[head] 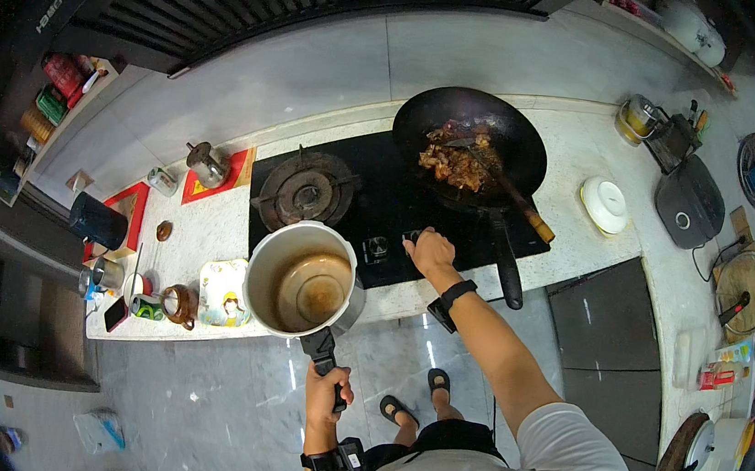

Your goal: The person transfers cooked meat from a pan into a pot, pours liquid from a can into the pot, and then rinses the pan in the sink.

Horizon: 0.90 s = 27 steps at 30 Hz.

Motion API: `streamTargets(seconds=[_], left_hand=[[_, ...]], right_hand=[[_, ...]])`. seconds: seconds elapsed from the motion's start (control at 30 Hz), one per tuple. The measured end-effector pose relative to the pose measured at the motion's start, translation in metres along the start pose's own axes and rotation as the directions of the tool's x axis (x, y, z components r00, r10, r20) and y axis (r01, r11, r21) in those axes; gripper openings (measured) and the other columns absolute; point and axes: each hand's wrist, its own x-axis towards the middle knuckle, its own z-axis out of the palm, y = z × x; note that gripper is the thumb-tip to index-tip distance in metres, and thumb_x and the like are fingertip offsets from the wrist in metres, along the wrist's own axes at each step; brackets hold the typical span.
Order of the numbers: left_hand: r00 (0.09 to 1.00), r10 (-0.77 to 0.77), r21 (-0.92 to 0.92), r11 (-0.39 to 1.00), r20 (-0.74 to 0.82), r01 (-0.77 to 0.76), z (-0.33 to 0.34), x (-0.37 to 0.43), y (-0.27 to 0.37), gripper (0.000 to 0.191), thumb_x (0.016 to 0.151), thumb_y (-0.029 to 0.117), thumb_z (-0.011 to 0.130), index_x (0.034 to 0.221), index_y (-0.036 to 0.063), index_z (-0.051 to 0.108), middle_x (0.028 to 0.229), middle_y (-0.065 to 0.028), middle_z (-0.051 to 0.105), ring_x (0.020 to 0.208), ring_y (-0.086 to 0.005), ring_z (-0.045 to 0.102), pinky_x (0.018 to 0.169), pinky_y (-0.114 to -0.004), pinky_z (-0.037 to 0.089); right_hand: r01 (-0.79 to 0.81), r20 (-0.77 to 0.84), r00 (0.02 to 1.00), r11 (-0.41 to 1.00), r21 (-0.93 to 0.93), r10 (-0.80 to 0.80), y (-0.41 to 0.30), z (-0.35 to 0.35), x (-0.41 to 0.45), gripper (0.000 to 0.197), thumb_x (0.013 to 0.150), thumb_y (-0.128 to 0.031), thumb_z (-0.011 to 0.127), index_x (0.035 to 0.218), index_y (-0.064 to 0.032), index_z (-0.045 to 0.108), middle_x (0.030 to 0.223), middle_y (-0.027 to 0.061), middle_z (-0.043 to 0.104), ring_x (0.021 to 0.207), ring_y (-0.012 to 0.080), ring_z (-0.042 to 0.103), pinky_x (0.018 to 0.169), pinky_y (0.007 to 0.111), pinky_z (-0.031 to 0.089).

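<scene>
My left hand grips the black handle of a metal pressure cooker pot. The pot is lidless, tilted towards me, and its inside bottom looks brownish. It hangs by the front edge of the black gas hob. My right hand has its fingers on the right control knob of the hob. Behind that hand a black wok stands over the right burner, with browned chunks of food in it. A spatula with a wooden handle rests in the wok.
The left burner bears no pan. A decorated tray, a brown jug and a green can stand at the left. To the right are a white bowl and a glass lid. The wok handle overhangs the counter edge.
</scene>
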Motion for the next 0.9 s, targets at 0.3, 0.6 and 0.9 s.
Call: streamTargets(seconds=[0.3, 0.6, 0.9], left_hand=[[0.996, 0.09, -0.022, 0.996, 0.02, -0.09, 0.006, -0.004, 0.007, 0.027, 0.072, -0.005, 0.056, 0.093, 0.0031, 0.042, 0.056, -0.0067, 0.045, 0.035, -0.0159, 0.043, 0.032, -0.03, 0.039], [0.984, 0.131, -0.028, 0.991, 0.119, -0.128, 0.028, -0.019, 0.019, 0.032, 0.072, -0.005, 0.053, 0.101, 0.004, 0.041, 0.057, -0.0066, 0.045, 0.034, -0.0164, 0.043, 0.031, -0.03, 0.039], [0.958, 0.212, 0.064, 0.972, 0.194, -0.228, 0.087, -0.018, 0.038, 0.036, 0.072, -0.007, 0.052, 0.104, 0.0042, 0.042, 0.059, -0.0063, 0.048, 0.035, -0.0156, 0.042, 0.031, -0.03, 0.038]], right_hand=[[0.225, 0.114, 0.969, 0.973, -0.058, -0.217, 0.043, -0.016, -0.077, 0.034, 0.085, -0.035, 0.056, 0.093, -0.0016, 0.059, 0.082, 0.0192, 0.066, 0.082, 0.0364, 0.064, 0.072, 0.046, 0.05], [-0.001, 0.019, 1.0, 0.962, -0.271, 0.007, 0.204, -0.165, -0.123, 0.027, 0.085, -0.027, 0.055, 0.088, -0.0018, 0.065, 0.084, 0.0201, 0.065, 0.08, 0.0376, 0.063, 0.072, 0.045, 0.05], [0.233, -0.102, 0.969, 0.967, 0.1, -0.223, 0.145, -0.22, -0.045, 0.059, 0.084, -0.042, 0.06, 0.126, -0.0022, 0.046, 0.121, 0.0332, 0.046, 0.106, 0.0453, 0.051, 0.091, 0.044, 0.043]])
